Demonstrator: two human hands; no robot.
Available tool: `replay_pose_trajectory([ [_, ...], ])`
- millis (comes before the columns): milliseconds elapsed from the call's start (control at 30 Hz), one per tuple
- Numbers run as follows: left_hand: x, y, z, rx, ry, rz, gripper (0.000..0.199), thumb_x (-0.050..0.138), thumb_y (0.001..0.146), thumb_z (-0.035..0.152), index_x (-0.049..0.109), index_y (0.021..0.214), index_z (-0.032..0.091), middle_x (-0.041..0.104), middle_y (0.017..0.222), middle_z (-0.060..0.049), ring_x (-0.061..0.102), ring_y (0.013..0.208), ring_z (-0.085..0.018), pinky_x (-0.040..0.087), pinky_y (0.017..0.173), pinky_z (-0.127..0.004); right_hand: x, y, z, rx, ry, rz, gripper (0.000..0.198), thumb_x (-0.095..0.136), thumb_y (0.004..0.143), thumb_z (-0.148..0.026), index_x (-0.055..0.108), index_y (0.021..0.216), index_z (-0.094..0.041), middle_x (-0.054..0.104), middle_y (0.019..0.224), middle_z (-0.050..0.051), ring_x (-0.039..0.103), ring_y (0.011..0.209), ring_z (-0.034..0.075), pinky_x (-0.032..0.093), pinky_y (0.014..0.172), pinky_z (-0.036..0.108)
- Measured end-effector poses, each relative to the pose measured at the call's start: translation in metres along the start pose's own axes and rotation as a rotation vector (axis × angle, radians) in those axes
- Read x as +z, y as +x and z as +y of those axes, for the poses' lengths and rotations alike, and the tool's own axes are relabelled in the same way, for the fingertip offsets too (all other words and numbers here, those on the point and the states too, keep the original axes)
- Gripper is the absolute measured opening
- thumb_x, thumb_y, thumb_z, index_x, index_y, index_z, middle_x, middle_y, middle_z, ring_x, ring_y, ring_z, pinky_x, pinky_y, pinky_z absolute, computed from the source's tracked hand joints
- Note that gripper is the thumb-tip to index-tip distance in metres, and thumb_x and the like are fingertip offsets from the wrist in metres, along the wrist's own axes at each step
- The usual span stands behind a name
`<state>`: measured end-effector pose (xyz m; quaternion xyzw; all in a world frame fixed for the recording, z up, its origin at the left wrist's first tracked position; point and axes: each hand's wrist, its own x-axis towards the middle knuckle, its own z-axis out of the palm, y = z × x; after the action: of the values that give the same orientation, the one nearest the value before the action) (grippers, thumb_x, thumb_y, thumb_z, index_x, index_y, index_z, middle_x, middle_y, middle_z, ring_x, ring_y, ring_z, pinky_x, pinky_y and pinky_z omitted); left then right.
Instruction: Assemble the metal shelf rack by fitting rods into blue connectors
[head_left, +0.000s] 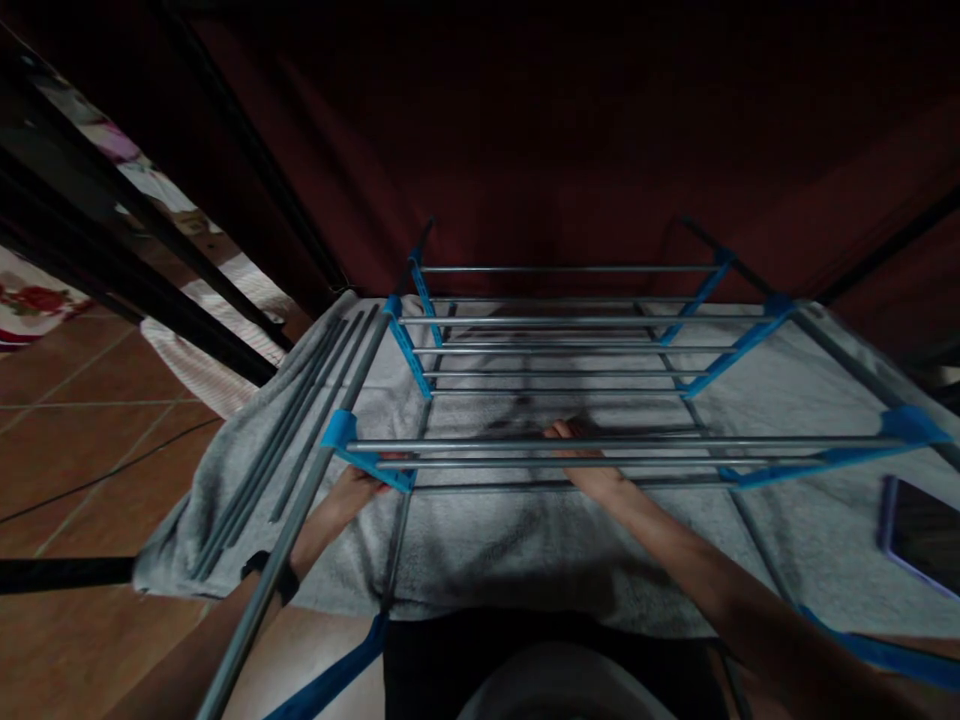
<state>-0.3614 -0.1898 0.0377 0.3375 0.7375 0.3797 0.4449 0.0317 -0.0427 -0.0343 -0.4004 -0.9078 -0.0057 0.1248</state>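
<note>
A rack of grey metal tubes [622,443] with blue plastic brackets stands in front of me, several crossbars spanning its sides. At the near left blue bracket [375,468], my left hand [364,480] is closed around its lower part, the fingers partly hidden behind it. My right hand [574,442] reaches in among the near crossbars, its fingers curled around a thin metal rod [660,434]. Crossbars pass over that hand and wrist and hide part of the grip. A near crossbar's left end [386,463] lies beside my left hand.
Several loose metal tubes [289,440] lie at the left on the grey blanket [495,550] under the rack. A phone [926,530] rests at the right. Dark red fabric [555,130] hangs behind. Dark bars [142,270] cross the left side above the tiled floor [82,460].
</note>
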Motion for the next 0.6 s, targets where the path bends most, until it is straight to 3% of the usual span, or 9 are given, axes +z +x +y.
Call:
replay_pose_trajectory([
  [100,-0.005,0.002,-0.008,-0.025,-0.053,0.011,0.056,0.085,0.053,0.051,0.078,0.097,0.018,0.079,0.108,-0.013,0.072,0.106,-0.034,0.057,0.097,-0.045,-0.011,-0.009,-0.003,-0.008,0.012,-0.117,0.05,0.039,0.093,-0.003,0.064,0.133,-0.021,0.065,0.141,0.01,0.062,0.129,0.028,0.048,0.113,0.043],
  [200,-0.007,0.005,-0.017,-0.044,-0.063,0.035,0.055,0.088,0.047,0.059,0.076,0.082,0.018,0.079,0.098,-0.013,0.072,0.104,-0.034,0.057,0.097,-0.045,-0.021,-0.014,-0.009,0.014,0.058,-0.217,0.053,0.04,0.093,-0.002,0.063,0.136,-0.021,0.067,0.137,0.013,0.063,0.128,0.031,0.05,0.111,0.048],
  [300,-0.005,0.008,-0.027,-0.056,-0.067,0.069,0.053,0.089,0.043,0.061,0.071,0.07,0.019,0.079,0.088,-0.011,0.072,0.098,-0.033,0.056,0.099,-0.045,-0.029,-0.018,-0.016,0.043,0.122,-0.196,0.051,0.045,0.092,-0.002,0.066,0.132,-0.025,0.069,0.134,0.012,0.066,0.125,0.03,0.051,0.11,0.05],
  [400,-0.004,0.008,-0.031,-0.049,-0.071,0.06,0.054,0.089,0.043,0.061,0.072,0.073,0.019,0.078,0.088,-0.011,0.072,0.099,-0.032,0.055,0.101,-0.044,-0.032,-0.024,-0.023,0.025,0.176,-0.125,0.053,0.046,0.09,0.001,0.067,0.129,-0.028,0.07,0.132,0.009,0.067,0.122,0.026,0.052,0.109,0.047],
  [600,-0.003,0.005,-0.027,-0.056,-0.069,0.047,0.054,0.089,0.044,0.059,0.074,0.078,0.019,0.079,0.096,-0.012,0.071,0.106,-0.033,0.053,0.104,-0.045,-0.039,-0.036,-0.028,0.002,-0.003,-0.146,0.05,0.042,0.087,0.005,0.066,0.122,-0.023,0.069,0.132,0.01,0.071,0.109,0.022,0.059,0.094,0.039],
])
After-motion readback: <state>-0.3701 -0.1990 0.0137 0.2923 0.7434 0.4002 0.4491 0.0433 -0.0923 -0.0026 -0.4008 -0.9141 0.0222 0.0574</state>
